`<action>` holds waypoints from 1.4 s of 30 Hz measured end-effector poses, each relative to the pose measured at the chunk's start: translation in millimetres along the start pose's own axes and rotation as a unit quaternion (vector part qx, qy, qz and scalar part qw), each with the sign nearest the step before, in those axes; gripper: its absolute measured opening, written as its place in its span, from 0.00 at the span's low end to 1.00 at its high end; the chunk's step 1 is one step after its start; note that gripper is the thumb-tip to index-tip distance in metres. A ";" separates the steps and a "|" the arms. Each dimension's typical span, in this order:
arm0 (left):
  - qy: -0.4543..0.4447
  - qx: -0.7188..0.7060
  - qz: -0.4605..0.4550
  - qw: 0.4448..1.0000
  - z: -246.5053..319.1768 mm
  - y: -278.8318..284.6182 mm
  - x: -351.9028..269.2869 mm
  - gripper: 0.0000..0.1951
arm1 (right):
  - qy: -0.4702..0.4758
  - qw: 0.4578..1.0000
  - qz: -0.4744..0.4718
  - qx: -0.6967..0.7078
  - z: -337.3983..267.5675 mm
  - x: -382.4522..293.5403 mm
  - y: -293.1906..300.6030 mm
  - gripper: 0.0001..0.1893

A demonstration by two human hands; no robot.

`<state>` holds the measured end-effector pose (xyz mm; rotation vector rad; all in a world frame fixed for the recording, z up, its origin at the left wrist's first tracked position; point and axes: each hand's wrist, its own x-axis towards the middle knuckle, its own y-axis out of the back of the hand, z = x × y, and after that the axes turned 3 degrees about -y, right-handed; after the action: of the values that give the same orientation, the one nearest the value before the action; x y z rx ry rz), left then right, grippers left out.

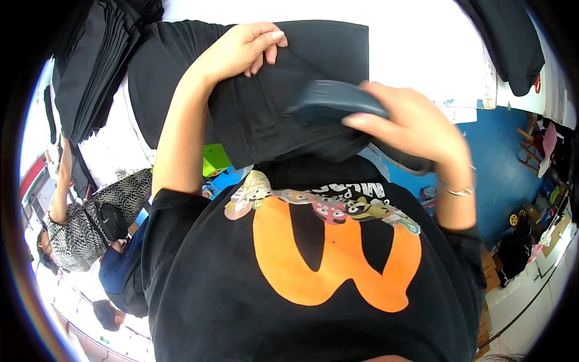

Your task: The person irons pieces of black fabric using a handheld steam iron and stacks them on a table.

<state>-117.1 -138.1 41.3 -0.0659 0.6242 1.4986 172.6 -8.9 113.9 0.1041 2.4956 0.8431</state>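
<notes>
Black fabric pieces [325, 50], possibly trouser legs, lie layered with folds on a white table in front of me. My left hand [253, 47] is over this fabric, its fingers loosely curled; whether they pinch the cloth is unclear. In my right hand [407, 117] is a dark blue-grey handheld tool [334, 102], blurred by motion, its underside hidden. The tool is over the lower part of the fabric, right of my left hand. Below it, the near edge of the cloth hangs toward my body.
A pile of black garments [97, 68] is at the left. More black cloth [506, 40] hangs over the white table [420, 54] at the upper right. Two people [74, 231] are at the left. A green box [215, 160] shows below the table, and boxes line the blue floor [493, 167].
</notes>
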 end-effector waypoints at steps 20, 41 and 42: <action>-0.181 0.309 0.114 0.927 -3.6 -56.2 58.3 0.21 | -0.090 0.953 0.198 0.209 15.9 -53.1 -47.9 0.27; -0.298 0.164 0.176 0.924 -2.1 -64.9 45.4 0.09 | -0.167 0.844 0.299 0.413 70.2 -22.6 -26.7 0.27; -0.297 0.164 0.177 0.924 -1.8 -65.4 43.5 0.09 | -0.162 0.849 0.291 0.410 73.8 -32.9 -23.5 0.26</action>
<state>-58.7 -106.1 -0.4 0.7729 0.3900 1.6277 238.9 5.2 64.0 1.2275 2.3185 -0.1247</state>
